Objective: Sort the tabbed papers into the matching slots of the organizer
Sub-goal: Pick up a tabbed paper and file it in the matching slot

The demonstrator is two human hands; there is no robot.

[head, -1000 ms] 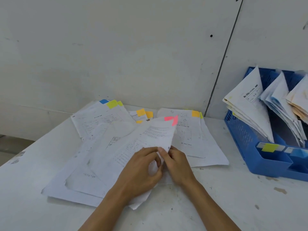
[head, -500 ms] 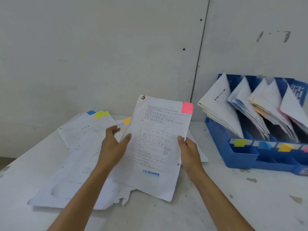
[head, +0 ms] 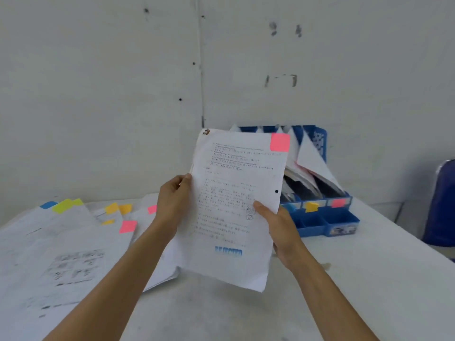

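I hold a printed sheet with a pink tab (head: 234,205) upright in front of me. My left hand (head: 173,203) grips its left edge and my right hand (head: 275,222) pinches its right edge, thumb on the front. Its pink tab (head: 280,142) sits at the top right corner. Behind the sheet stands the blue organizer (head: 332,222), its slots filled with leaning papers and marked with orange and pink tabs on the front wall. A loose pile of tabbed papers (head: 64,257) lies on the table at the left.
The white table (head: 344,291) runs to a grey wall close behind. A dark blue chair back (head: 440,203) stands off the table's right edge. Tabs in blue, yellow, orange and pink stick out of the pile at the left.
The pink-tabbed sheet has risen off the pile and moved right, toward the organizer. My left hand has closed on its left edge, and my view has swung right.
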